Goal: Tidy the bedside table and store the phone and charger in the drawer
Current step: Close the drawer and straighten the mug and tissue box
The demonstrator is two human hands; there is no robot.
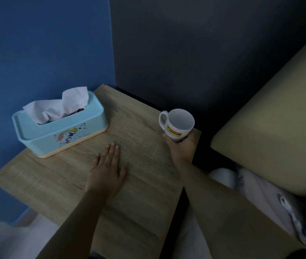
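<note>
Wood-grain bedside table [139,184] in a corner of blue and dark walls. A tan mattress [270,118] lies just right of the right hand [182,146], which grips a white mug [178,122] from below; the mug's interior shows plain white. The left hand [107,171] rests flat on the top, fingers straight. Beyond it is a pale blue tissue box [60,131] with tissue [55,107] protruding.

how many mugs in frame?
1: a white mug at the bedside table's right edge, beside the bed, held by the right hand. Anything below the tabletop is out of view.
</note>
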